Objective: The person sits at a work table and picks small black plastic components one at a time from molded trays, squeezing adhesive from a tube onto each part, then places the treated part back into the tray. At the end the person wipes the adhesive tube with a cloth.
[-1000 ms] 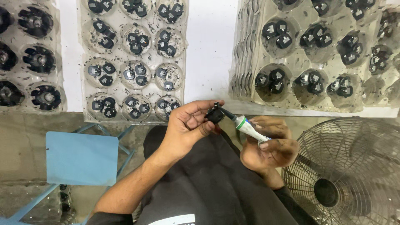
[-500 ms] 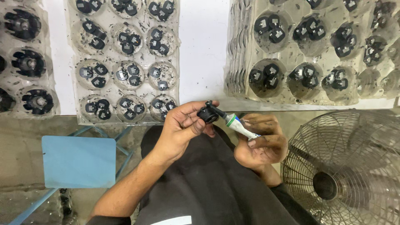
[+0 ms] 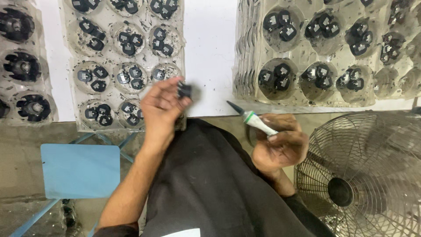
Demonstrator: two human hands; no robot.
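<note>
My left hand (image 3: 161,110) pinches a small black plastic part (image 3: 184,90) at its fingertips, just over the near edge of the white table (image 3: 210,52). It hovers beside a clear blister tray (image 3: 125,66) whose round cups hold several similar black parts. My right hand (image 3: 280,142) grips a small white tube with a green band and a dark pointed nozzle (image 3: 252,118). The nozzle points up and left, a short way apart from the black part. My dark-clothed lap lies below both hands.
A stack of clear trays (image 3: 324,52) with black parts stands at the right of the table. Another tray with larger black pieces (image 3: 24,66) is at far left. A blue stool (image 3: 79,171) stands lower left, a wire-guarded fan (image 3: 364,175) lower right.
My left hand has carried the black part up and left, away from the nozzle tip, toward the middle tray. My right hand with the tube stayed about where it was.
</note>
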